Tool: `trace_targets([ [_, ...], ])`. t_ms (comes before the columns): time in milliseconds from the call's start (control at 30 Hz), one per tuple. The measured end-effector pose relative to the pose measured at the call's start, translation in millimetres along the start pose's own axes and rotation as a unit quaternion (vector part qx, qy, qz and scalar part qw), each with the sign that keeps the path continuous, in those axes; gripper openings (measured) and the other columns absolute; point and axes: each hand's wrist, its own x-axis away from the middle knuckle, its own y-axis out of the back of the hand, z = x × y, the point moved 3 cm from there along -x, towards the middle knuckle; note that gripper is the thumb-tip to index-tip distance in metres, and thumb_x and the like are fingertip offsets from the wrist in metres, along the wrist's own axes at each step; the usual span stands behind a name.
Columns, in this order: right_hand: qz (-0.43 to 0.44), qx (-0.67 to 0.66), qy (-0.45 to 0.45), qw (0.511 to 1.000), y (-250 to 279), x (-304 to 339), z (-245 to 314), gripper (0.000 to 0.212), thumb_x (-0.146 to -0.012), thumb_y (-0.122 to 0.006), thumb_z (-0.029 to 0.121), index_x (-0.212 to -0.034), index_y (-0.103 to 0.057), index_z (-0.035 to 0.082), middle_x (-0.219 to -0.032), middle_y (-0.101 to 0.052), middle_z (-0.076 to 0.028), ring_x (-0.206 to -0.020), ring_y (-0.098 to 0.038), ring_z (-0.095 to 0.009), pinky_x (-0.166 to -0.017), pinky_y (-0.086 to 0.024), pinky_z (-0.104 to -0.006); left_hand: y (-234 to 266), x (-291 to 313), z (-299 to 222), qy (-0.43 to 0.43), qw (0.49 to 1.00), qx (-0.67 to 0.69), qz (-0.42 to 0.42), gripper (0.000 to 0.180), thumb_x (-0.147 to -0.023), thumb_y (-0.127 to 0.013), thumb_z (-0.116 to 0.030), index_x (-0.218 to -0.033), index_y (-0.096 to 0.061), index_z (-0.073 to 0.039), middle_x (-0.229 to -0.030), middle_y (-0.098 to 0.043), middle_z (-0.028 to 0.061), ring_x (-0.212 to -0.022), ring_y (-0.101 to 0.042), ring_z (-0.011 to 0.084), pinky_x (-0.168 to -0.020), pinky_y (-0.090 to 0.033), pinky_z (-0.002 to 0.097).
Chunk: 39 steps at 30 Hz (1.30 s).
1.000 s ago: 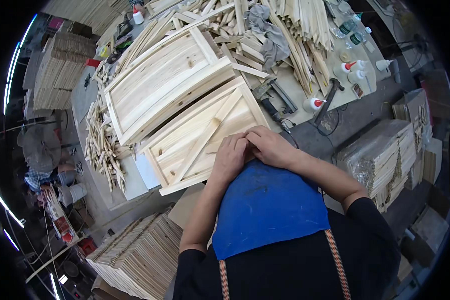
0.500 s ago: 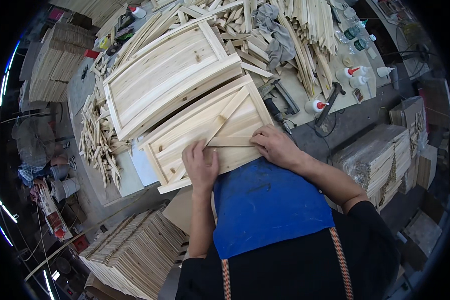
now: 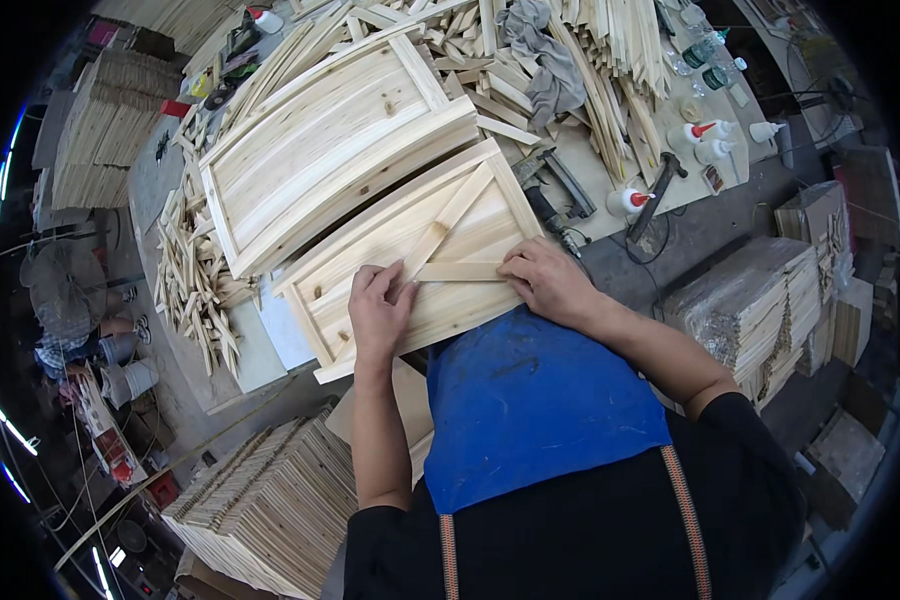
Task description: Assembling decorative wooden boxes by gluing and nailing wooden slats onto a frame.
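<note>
One short wooden strip (image 3: pixel 460 272) lies on the braced panel (image 3: pixel 455 310). The right hand (image 3: pixel 545 279) pinches its right end; the left hand (image 3: pixel 382 308) curls by its left end, grip unclear. A second panel (image 3: pixel 320 140) stands between this and the heaped slats (image 3: pixel 485 85); power tool (image 3: pixel 567 183), glue bottle (image 3: pixel 625 202) and hammer (image 3: pixel 658 195) crowd the worktop (image 3: pixel 600 228) rightward.

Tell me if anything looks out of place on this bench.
A grey cloth lies crumpled on the heaped wood pieces, a bit odd as fabric amid timber. The nearer panel shows no obvious damage.
</note>
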Motion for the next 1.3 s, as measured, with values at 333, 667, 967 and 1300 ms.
trace_targets([
  [333, -0.013, 0.015, -0.019, 1.0, -0.3, 4.5, -6.3, 0.011, -0.088, -0.073, 0.006, -0.098, -0.072, 0.006, -0.104, -0.066, -0.011, -0.104, -0.063, -0.032, -0.089, -0.054, -0.0415, 0.6, -5.6, -6.3, -0.035, 0.999, -0.004, 0.015, 0.037, -0.08, -0.086, -0.009, -0.115, -0.076, 0.0, -0.091, -0.06, 0.01, -0.081, -0.062, 0.0223, -0.075, -0.054, 0.0332],
  [667, -0.25, -0.119, -0.291, 0.916, 47.6, -29.1, -139.1, 0.025, -0.093, -0.072, 0.021, -0.111, -0.073, 0.003, -0.113, -0.072, -0.017, -0.098, -0.071, -0.028, -0.085, -0.056, -0.0361, -2.7, 2.6, 8.7, -0.08, 0.996, 0.019, -0.024, 0.035, -0.078, -0.084, -0.009, -0.111, -0.075, -0.001, -0.089, -0.056, 0.0112, -0.081, -0.057, 0.0258, -0.075, -0.049, 0.0361],
  [967, -0.322, 0.09, -0.462, 0.822, 51.5, -161.6, -304.5, 0.077, -0.084, -0.082, 0.038, -0.141, -0.045, 0.003, -0.121, -0.07, -0.026, -0.116, -0.067, -0.043, -0.102, -0.052, -0.0485, -5.1, 0.5, 0.9, -0.053, 0.998, -0.006, -0.015, 0.034, -0.08, -0.084, -0.007, -0.112, -0.074, -0.001, -0.091, -0.056, 0.0096, -0.082, -0.057, 0.023, -0.075, -0.048, 0.0331],
  [1300, -0.238, -0.466, -0.364, 0.77, 124.1, -146.7, -292.4, 0.013, -0.096, -0.074, 0.015, -0.101, -0.07, 0.004, -0.085, -0.066, -0.001, -0.066, -0.058, -0.008, -0.053, -0.045, -0.0234, -7.3, -4.7, 6.9, -0.069, 0.997, 0.014, -0.027, 0.034, -0.079, -0.086, -0.008, -0.11, -0.075, -0.001, -0.091, -0.058, 0.0103, -0.082, -0.059, 0.0245, -0.074, -0.05, 0.0342],
])
